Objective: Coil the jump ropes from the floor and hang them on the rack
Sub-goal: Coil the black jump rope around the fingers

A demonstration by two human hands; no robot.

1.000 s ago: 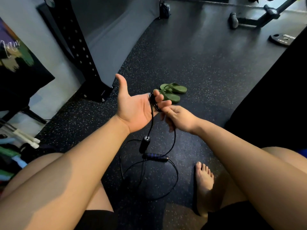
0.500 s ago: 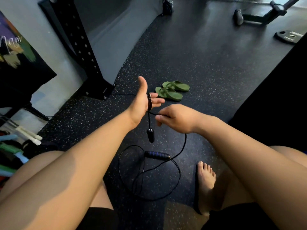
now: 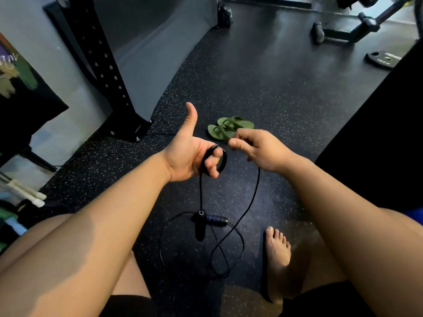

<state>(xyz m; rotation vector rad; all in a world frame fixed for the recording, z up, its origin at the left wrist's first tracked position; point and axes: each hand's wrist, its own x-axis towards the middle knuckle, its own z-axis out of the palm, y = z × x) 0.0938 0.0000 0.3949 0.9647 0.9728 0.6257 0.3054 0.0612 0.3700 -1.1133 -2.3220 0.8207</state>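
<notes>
Both raised: left hand (image 3: 187, 154) thumb-up; right hand (image 3: 258, 149) pinches jump rope (image 3: 198, 229).

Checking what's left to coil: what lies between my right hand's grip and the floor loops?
Head view: one black jump rope strand hangs from the right hand's grip down to the loose loops, above bare speckled floor.
</notes>
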